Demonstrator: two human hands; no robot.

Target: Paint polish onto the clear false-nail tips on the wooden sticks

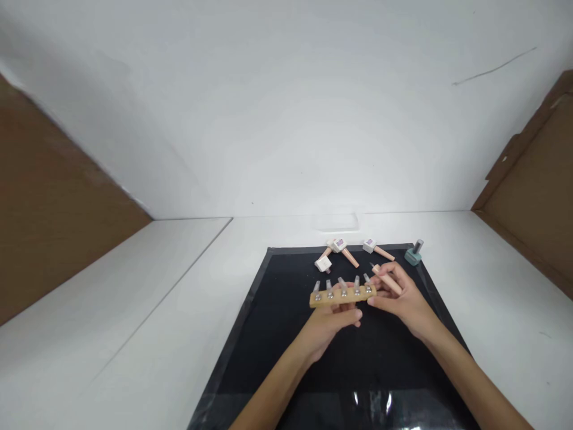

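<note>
My left hand (329,325) grips a yellowish wooden strip (337,297) from below, above the black mat. Several clear nail tips (342,282) stand up in a row on the strip, each on a round metallic mount. In my right hand (409,301) is a pinkish brush handle (388,280), its dark brush tip pointing up and to the left. The fingers of my right hand are also at the right end of the strip; whether they touch it is hard to tell.
White bottles (339,245) with pinkish caps lie at the mat's back edge, another bottle (369,245) to their right. An uncapped-looking white bottle (323,264) is nearer. A teal bottle (412,257) stands at the back right corner. Behind the black mat (268,310) is a clear tray (338,223).
</note>
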